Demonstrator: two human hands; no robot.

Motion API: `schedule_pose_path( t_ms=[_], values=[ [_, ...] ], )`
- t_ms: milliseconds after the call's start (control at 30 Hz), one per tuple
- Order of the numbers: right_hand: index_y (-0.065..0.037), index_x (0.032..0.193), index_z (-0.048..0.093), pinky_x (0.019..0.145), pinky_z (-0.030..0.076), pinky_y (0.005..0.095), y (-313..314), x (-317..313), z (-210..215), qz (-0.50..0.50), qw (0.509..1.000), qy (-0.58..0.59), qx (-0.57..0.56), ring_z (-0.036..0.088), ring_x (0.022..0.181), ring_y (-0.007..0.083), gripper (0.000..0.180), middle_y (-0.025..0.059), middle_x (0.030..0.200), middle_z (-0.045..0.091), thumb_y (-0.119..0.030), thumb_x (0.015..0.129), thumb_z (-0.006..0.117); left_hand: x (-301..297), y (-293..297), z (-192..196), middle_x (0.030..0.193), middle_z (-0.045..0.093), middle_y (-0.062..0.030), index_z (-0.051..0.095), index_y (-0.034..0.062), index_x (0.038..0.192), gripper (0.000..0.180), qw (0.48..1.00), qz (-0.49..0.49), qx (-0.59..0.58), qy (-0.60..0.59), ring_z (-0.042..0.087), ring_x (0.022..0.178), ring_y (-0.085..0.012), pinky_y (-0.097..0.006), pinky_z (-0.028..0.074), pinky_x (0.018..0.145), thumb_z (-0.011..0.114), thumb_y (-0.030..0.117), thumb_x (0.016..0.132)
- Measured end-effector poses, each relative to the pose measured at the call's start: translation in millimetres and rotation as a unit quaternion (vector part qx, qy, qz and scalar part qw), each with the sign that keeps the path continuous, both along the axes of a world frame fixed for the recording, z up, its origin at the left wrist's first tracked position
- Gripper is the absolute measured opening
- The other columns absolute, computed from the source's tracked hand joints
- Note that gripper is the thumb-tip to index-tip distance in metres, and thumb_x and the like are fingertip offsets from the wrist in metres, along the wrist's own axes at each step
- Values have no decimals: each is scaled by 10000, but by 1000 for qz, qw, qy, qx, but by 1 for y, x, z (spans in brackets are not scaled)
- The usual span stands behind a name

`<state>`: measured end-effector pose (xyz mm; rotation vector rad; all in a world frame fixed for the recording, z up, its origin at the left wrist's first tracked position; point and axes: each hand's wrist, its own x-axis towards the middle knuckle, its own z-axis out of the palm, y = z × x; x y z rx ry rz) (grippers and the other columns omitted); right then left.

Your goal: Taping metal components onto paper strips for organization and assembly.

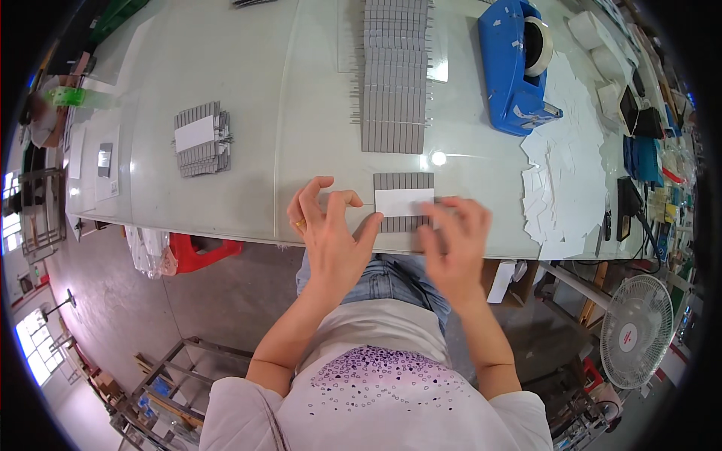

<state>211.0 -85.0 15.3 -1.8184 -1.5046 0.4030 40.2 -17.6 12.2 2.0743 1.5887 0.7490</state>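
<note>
- One grey striped panel (404,181) with a white paper strip (395,201) across it lies near the front edge of a pale table (248,60), between the left hand (329,229) and the right hand (459,244).
- The left hand's fingers are spread and loosely curled, the thumb tip at the panel's left edge.
- The right hand is blurred at the panel's right side; whether its fingers grip cannot be told.
- Beyond lies a long row of grey strips (393,98).
- A blue tape dispenser (502,71) stands to the right, beside white paper scraps (564,180); a smaller grey stack (199,164) lies left.
</note>
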Motion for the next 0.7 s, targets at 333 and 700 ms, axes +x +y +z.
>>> schedule_pose_path(
  t_ms=[333, 700],
  values=[
    [-220, 1249, 679, 1006, 242, 450, -17, -33, -4, 35, 978, -204, -36, 368, 1174, 339, 425, 107, 1351, 488, -308, 833, 658, 2, -1, 1, 1339, 383, -148, 564, 132, 958, 384, 1000, 3, 2, 9, 298, 1235, -360, -500, 221, 1043, 835, 175, 690],
    [-152, 1249, 681, 1022, 252, 451, -41, 9, -7, -42, 976, -208, -49, 364, 1164, 351, 381, 122, 1315, 516, -285, 909, 572, -5, -3, -10, 1314, 424, -114, 589, 142, 1050, 419, 997, -32, 68, -1, 357, 1222, -350, -476, 249, 1007, 826, 181, 707]
  ],
)
